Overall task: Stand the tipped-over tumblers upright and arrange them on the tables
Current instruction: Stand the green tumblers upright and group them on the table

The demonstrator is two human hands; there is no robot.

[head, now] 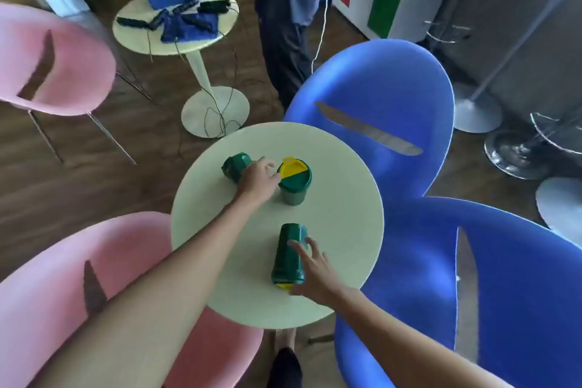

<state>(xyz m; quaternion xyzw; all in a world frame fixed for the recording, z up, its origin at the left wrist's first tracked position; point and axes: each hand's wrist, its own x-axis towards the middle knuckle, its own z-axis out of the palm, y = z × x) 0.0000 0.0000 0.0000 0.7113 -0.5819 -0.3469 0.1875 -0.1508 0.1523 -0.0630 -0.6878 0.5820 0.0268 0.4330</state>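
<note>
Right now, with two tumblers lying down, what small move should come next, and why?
Probably close the right hand around the near tumbler and tip it upright: it lies on its side, fingers spread beside it, not yet gripping. The left hand already covers the far tumbler.

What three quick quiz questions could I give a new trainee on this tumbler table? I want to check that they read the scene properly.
1. How many tumblers on the near round table are upright?
2. True or false: the left hand is at the far tipped tumbler.
3. The near tipped tumbler has its yellow lid pointing: A) toward the camera, B) away?

Key: 1. One, the upright tumbler. 2. True. 3. A; the right hand reaches for it, fingers spread.
</note>
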